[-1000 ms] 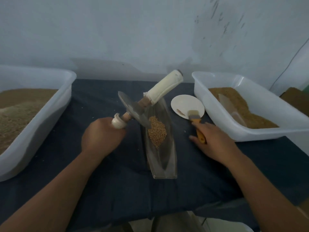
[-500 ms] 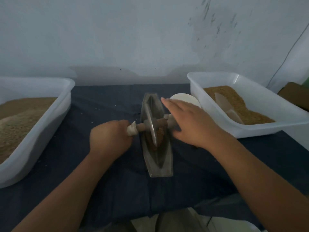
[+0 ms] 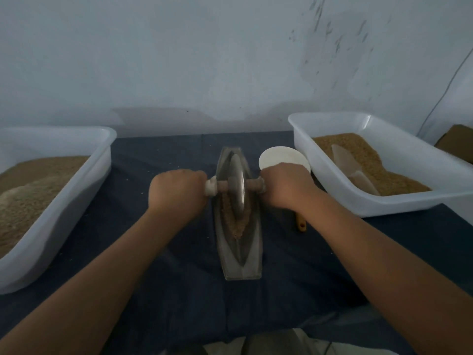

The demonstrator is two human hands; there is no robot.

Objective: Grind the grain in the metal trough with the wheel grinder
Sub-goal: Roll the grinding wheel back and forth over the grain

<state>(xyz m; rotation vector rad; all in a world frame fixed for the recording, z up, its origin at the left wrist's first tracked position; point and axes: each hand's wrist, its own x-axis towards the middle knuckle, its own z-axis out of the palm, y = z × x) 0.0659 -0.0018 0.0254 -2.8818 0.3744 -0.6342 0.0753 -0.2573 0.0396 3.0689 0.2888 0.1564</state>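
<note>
Grip is the change: the right hand (image 3: 284,187), whose fingers lay straight over the axle half a second ago, now curls round the right handle of the grinder (image 3: 236,187). The left hand (image 3: 176,190) holds the left handle in a fist, as before. The axle lies level across the trough (image 3: 240,254) at frame centre. The wheel stands upright in the channel, its lower edge in the grain (image 3: 236,226), a brown strip along the trough's middle. A second ago the grinder hung tilted from the left hand alone, and the right hand held the brush (image 3: 301,225). That brush now lies on the cloth (image 3: 194,298) right of the trough, only its orange handle end showing past the right forearm. The plate (image 3: 279,156) sits behind the right hand, partly hidden. The left tub (image 3: 76,213) and right tub (image 3: 384,203) stand as before.
</note>
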